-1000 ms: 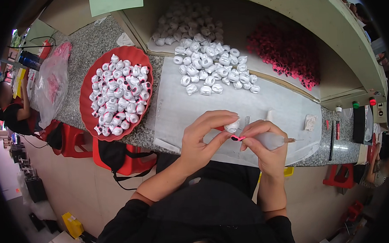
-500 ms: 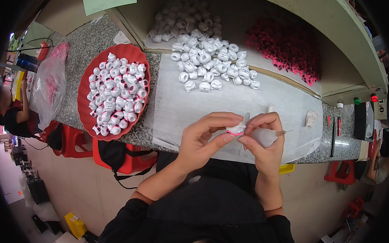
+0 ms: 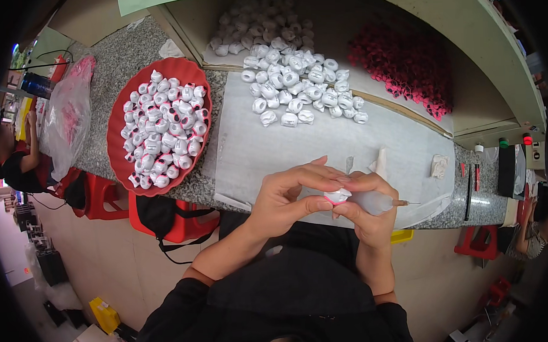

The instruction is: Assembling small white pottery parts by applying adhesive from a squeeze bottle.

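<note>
Between my two hands, over the near part of the white paper sheet (image 3: pixel 243 154), is a small white piece (image 3: pixel 337 195) with a pink edge, like a tiny animal head. My left hand (image 3: pixel 281 200) pinches it from the left between thumb and fingers. The fingertips of my right hand (image 3: pixel 373 225) press at its right side. Tucked in my right hand is a translucent squeeze bottle (image 3: pixel 376 203), with its thin needle tip (image 3: pixel 410 203) pointing right, away from the piece. The fingers partly hide the piece.
At left stands a red scalloped tray (image 3: pixel 114 126) heaped with white-and-pink pieces. A pile of plain white pieces (image 3: pixel 291 78) spreads from the shelf onto the paper. Pink parts (image 3: pixel 404 73) are heaped at the shelf's right. Crumpled tissue (image 3: pixel 439 165) lies at right.
My hands have closed in on each other, and the right fingertips have come onto the piece. The bottle has shifted slightly right and down, its needle tilting a little lower.
</note>
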`<action>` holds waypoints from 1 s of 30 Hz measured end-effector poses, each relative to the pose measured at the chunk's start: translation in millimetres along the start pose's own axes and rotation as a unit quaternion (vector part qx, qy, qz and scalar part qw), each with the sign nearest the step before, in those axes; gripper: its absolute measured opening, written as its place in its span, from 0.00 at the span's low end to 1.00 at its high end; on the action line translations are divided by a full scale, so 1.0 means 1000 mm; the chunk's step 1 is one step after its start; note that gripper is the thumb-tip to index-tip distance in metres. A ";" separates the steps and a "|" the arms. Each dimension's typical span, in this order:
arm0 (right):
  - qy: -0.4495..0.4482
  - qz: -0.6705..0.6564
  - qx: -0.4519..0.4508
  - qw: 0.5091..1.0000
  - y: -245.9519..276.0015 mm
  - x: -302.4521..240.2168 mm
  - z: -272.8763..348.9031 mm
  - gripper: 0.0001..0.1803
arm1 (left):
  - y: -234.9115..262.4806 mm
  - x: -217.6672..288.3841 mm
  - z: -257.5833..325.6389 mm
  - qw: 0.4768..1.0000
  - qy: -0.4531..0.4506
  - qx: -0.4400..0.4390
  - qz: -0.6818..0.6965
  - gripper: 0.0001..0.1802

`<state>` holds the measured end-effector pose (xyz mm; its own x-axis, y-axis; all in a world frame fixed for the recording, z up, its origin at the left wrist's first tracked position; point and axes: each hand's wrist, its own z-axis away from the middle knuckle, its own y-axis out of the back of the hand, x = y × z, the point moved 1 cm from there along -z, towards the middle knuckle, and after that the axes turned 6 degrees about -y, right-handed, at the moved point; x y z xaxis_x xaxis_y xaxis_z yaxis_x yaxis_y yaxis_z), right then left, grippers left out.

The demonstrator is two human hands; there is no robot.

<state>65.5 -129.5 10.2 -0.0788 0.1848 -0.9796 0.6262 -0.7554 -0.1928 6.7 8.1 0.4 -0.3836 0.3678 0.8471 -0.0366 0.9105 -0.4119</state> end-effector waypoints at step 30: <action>-0.117 -0.038 0.027 0.992 -0.006 0.011 -0.018 0.25 | 0.102 0.082 0.021 0.702 -0.103 0.272 -0.650 0.15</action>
<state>74.8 -112.1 1.4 -0.3057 0.0963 -0.9473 0.5693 -0.7790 -0.2629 -47.3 127.0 20.8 0.1765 -0.7932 0.5829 -0.8044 0.2251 0.5498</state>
